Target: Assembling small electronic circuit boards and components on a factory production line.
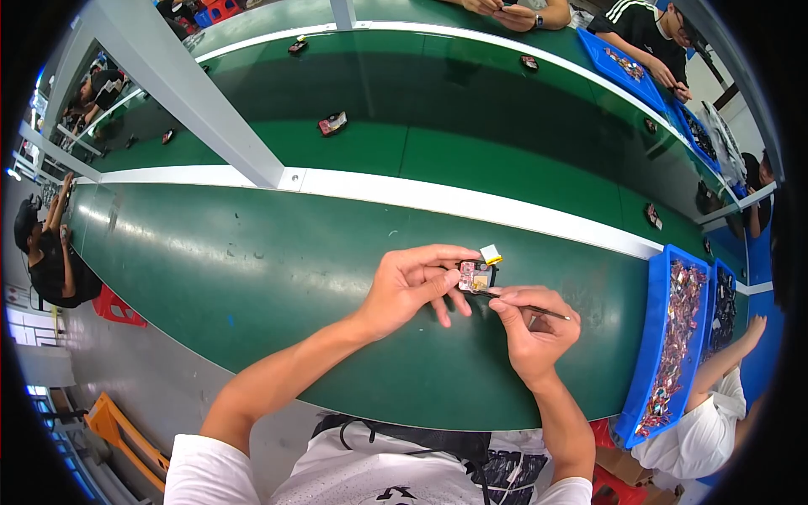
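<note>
Between the thumb and fingers of my left hand [417, 284] is a small electronic device [470, 276], a black open case with a red circuit board inside. A silver-white flat piece with a yellow edge, like a small battery pouch [490, 253], sticks up at its far right side. My right hand [536, 328] is closed on a slim dark tool [547, 313], whose back end points right. The tool's working tip is at the near edge of the device; its exact contact is too small to make out. Both hands are above the green table [370, 379].
At right stands a long blue bin [644, 353] of small red and silver parts, beside another bin [722, 303] of dark parts. Beyond the white rail [421, 200], a green conveyor [471, 126] carries several similar devices [332, 124]. A grey post [194, 93] rises at left. Co-workers sit around.
</note>
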Motion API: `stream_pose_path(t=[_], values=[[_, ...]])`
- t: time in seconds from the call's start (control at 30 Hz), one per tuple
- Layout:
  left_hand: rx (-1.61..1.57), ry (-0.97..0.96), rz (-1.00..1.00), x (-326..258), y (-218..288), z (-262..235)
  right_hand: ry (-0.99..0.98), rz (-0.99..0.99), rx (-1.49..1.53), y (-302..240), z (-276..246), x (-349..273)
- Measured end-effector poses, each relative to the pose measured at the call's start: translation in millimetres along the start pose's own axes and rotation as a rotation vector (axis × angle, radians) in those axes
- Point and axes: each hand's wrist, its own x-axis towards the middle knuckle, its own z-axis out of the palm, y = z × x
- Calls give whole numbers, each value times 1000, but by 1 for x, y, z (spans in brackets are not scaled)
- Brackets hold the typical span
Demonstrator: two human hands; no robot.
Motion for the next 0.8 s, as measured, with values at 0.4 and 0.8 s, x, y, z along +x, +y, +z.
stream_pose_path(t=[0.4,0.8], values=[[8,27,-14,0,-2,-1,-36,3,-28,-1,-1,1],[40,48,-11,-1,-2,0,-34,15,-39,-3,1,0]])
